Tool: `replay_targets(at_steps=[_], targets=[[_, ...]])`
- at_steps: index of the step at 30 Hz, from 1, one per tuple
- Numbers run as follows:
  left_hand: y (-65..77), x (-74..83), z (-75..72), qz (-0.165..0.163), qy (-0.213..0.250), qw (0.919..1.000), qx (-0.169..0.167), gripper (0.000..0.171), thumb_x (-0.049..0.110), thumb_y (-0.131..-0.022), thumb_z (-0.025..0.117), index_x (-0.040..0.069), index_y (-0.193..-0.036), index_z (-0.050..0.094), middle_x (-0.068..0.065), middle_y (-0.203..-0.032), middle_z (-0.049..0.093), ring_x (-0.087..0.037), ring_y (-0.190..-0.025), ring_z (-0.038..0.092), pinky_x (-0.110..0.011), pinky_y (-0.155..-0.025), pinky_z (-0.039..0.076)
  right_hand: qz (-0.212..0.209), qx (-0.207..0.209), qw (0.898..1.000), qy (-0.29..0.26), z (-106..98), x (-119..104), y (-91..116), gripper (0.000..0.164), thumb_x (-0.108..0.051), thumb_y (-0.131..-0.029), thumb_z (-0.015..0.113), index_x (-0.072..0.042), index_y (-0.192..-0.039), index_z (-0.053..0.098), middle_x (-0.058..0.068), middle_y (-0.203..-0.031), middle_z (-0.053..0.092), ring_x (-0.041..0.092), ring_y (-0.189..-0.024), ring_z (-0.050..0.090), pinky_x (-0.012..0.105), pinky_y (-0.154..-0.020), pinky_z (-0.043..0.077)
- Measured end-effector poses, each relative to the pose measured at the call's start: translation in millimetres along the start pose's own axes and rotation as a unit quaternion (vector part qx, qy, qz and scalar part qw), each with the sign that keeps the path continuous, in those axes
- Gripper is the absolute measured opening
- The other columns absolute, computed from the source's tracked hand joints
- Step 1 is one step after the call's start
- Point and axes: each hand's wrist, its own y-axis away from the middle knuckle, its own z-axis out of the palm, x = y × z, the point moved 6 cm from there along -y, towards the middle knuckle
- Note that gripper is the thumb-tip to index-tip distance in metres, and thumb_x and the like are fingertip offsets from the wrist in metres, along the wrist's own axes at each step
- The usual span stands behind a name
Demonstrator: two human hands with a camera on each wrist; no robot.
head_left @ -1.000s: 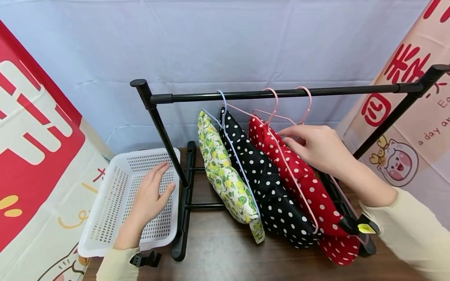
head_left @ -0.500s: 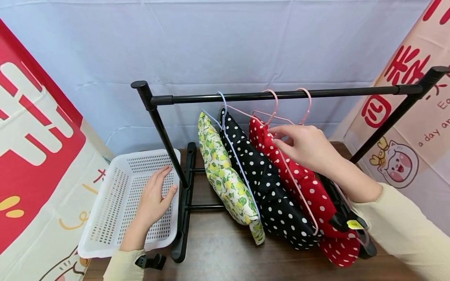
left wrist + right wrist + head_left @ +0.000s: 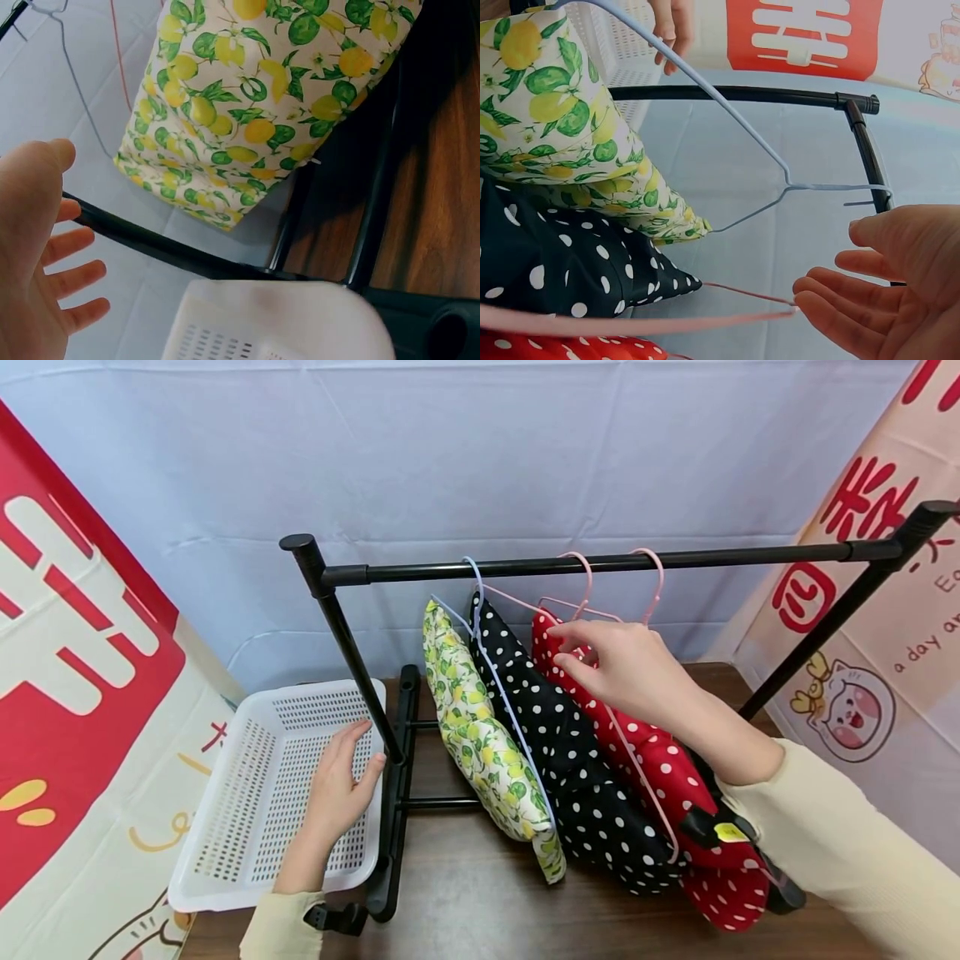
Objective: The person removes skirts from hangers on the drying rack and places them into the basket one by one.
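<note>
My right hand (image 3: pixel 622 664) hovers over the red polka-dot cloth item (image 3: pixel 667 768), its fingers loosely bent and pointing left. It covers part of a pink hanger (image 3: pixel 587 578); in the right wrist view nothing lies between thumb and fingers. A second pink hanger (image 3: pixel 657 578) hooks on the rail to the right. Left of the red item hang a puffy black polka-dot item (image 3: pixel 581 743) and a lemon-print one (image 3: pixel 480 735), the latter on a blue hanger (image 3: pixel 477 581). Over the right side of a white basket (image 3: pixel 198 852), my left hand (image 3: pixel 337 789) stays relaxed, holding nothing.
The black rack's rail (image 3: pixel 750 558) runs across above the clothes, with a slanting post (image 3: pixel 352 652) between basket and clothes. Its foot (image 3: pixel 386 860) stands on the brown wooden table (image 3: pixel 465 893). Pale cloth (image 3: pixel 465 452) hangs behind, printed banners at both sides.
My right hand has moved left along the red item, from near the right pink hanger to in front of the other. My left hand has drifted slightly right over the basket.
</note>
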Motion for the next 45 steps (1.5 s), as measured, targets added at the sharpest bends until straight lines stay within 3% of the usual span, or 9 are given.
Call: replay_targets(at_steps=[5, 8, 19, 30, 37, 45], targets=[[0.3, -0.5, 7.0, -0.008, 0.011, 0.9999, 0.001, 0.045, 0.020, -0.088, 0.060, 0.002, -0.128, 0.050, -0.015, -0.131, 0.049, -0.031, -0.122, 0.044, -0.047, -0.099, 0.034, 0.008, -0.034, 0.999, -0.001, 9, -4, -8, 0.031, -0.019, -0.088, 0.060, -0.011, -0.117, 0.062, 0.006, -0.093, 0.070, 0.019, -0.076, 0.065, 0.036, -0.062, 0.050], [0.1, -0.6, 11.3, -0.018, 0.021, 0.9996, -0.004, 0.045, 0.022, -0.089, 0.059, 0.003, -0.129, 0.049, -0.015, -0.131, 0.049, -0.031, -0.122, 0.044, -0.048, -0.098, 0.034, 0.003, -0.046, 0.999, 0.007, 14, -7, -13, 0.033, -0.021, -0.088, 0.060, -0.011, -0.119, 0.060, 0.005, -0.092, 0.070, 0.017, -0.069, 0.063, 0.034, -0.063, 0.048], [0.9, -0.3, 26.3, -0.047, 0.044, 0.9978, -0.015, 0.046, 0.024, -0.090, 0.059, 0.007, -0.131, 0.048, -0.013, -0.132, 0.048, -0.031, -0.122, 0.044, -0.050, -0.096, 0.036, -0.019, -0.033, 0.999, -0.005, 23, -19, -24, 0.034, -0.023, -0.087, 0.060, -0.009, -0.118, 0.060, -0.002, -0.086, 0.070, 0.012, -0.064, 0.060, 0.030, -0.054, 0.044], [3.5, 2.8, 37.7, -0.066, 0.067, 0.9955, -0.009, 0.041, 0.021, -0.092, 0.056, 0.007, -0.130, 0.049, -0.014, -0.131, 0.049, -0.031, -0.122, 0.044, -0.050, -0.097, 0.036, 0.006, -0.058, 0.998, -0.021, 33, -24, -35, 0.038, -0.026, -0.088, 0.060, -0.009, -0.121, 0.058, 0.001, -0.090, 0.069, 0.014, -0.070, 0.062, 0.032, -0.058, 0.046], [5.7, 3.6, 48.0, -0.074, 0.087, 0.9934, -0.004, 0.040, 0.019, -0.091, 0.057, 0.006, -0.128, 0.050, -0.016, -0.128, 0.050, -0.032, -0.112, 0.052, -0.049, -0.092, 0.042, 0.023, -0.066, 0.997, -0.018, 42, -27, -44, 0.038, -0.029, -0.088, 0.060, -0.010, -0.120, 0.058, 0.001, -0.091, 0.070, 0.017, -0.070, 0.062, 0.034, -0.058, 0.046], [7.7, 3.7, 59.8, -0.078, 0.085, 0.9932, -0.013, 0.041, 0.021, -0.091, 0.057, 0.004, -0.128, 0.050, -0.016, -0.128, 0.050, -0.032, -0.111, 0.052, -0.048, -0.090, 0.043, 0.036, -0.080, 0.996, -0.030, 51, -27, -51, 0.040, -0.030, -0.087, 0.061, -0.009, -0.120, 0.058, 0.003, -0.089, 0.071, 0.019, -0.077, 0.064, 0.037, -0.068, 0.048]])
